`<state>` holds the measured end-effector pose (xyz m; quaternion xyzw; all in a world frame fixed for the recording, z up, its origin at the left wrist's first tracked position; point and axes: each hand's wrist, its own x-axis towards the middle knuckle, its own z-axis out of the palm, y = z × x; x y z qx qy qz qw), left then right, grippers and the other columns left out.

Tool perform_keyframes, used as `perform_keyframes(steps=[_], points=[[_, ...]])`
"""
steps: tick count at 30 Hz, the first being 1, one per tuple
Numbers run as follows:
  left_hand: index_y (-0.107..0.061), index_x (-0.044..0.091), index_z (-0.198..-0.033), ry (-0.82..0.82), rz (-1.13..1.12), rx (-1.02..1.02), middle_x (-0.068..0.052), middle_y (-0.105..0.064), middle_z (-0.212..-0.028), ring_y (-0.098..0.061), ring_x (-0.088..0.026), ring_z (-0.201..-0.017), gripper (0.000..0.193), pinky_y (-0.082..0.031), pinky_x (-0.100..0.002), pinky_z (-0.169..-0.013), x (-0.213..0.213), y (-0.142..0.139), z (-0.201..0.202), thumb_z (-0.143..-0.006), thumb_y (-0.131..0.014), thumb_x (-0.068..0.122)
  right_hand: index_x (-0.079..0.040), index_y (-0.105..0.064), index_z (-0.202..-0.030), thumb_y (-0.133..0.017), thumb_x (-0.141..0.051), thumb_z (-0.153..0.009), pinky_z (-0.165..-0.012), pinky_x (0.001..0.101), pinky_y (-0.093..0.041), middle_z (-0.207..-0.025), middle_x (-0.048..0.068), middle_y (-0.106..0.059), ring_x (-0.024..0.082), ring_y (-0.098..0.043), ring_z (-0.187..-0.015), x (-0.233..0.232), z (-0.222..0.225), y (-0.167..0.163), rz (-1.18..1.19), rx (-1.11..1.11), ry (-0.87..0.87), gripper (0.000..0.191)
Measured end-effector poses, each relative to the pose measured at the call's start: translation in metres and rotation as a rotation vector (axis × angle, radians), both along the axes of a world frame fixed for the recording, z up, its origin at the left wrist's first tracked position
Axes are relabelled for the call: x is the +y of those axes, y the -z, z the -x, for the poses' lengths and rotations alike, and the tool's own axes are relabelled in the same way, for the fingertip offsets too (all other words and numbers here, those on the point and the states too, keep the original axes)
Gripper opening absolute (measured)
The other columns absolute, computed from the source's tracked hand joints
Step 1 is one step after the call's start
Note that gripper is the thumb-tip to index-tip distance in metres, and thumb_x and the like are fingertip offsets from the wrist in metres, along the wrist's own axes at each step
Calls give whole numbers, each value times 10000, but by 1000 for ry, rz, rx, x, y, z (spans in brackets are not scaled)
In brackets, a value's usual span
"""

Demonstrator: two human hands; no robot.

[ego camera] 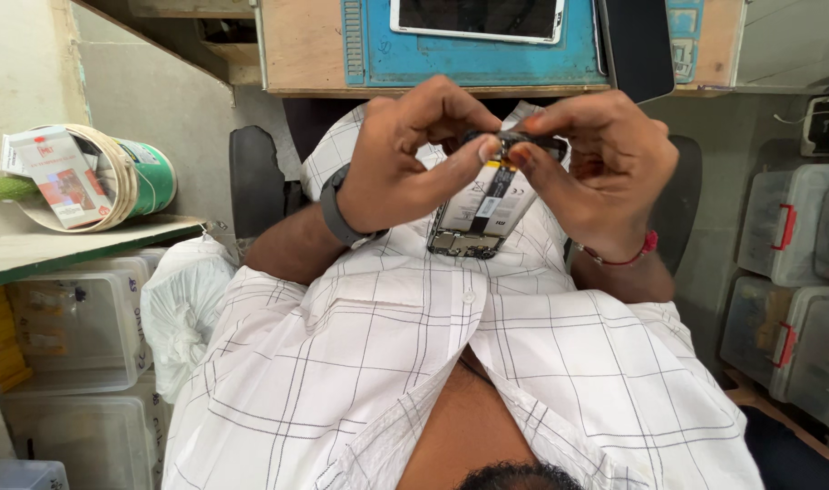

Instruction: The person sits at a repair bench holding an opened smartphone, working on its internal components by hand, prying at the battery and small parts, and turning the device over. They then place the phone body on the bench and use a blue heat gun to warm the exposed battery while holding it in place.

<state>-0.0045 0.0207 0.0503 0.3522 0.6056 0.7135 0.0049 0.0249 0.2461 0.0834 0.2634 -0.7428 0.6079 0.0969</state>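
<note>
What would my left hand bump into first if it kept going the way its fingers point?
Probably the right hand: the left hand points across the opened phone toward it, fingertips nearly meeting already.

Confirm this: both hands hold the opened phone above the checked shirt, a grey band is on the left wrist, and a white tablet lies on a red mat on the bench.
One detail is wrong: the head view shows the mat under the white tablet is blue, not red. The rest stands: left hand and right hand hold the opened phone, grey band on the left wrist.
</note>
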Motion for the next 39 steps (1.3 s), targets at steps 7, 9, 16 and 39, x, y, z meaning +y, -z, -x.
perform_keyframes(steps=[7,9,16,39], points=[[-555,-7,-1248,182,-78,-198,-83,-686,-1133,-691,-85,-1022,336,-585,-231,-885,-1,-1,-14,-1014,-786,62,104,-597,-1102,-752,74,-979,-635,203,-626,-1025,244,-718,186,-766,-882,12,-13,3,-12,89,1,200],[-606,-4,-1183,157,-38,-184,-87,-710,-1069,-689,-79,-899,282,-589,-221,-792,-2,2,-17,-993,-808,44,103,-600,-1084,-758,88,-956,-623,208,-621,-1011,249,-720,189,-767,-868,12,-16,3,-42,122,0,203],[-641,14,-1127,133,-66,-62,-83,-744,-1007,-729,-99,-860,241,-606,-231,-765,-2,6,-22,-982,-830,55,68,-570,-983,-785,126,-816,-666,329,-618,-884,229,-693,248,-741,-831,11,-14,8,-28,304,-59,278],[-633,-2,-1163,115,-34,-33,-99,-716,-1001,-709,-116,-858,255,-584,-241,-755,-2,6,-27,-982,-810,31,53,-570,-962,-791,102,-792,-665,337,-623,-845,229,-684,252,-725,-791,10,-12,3,-114,358,-114,283]])
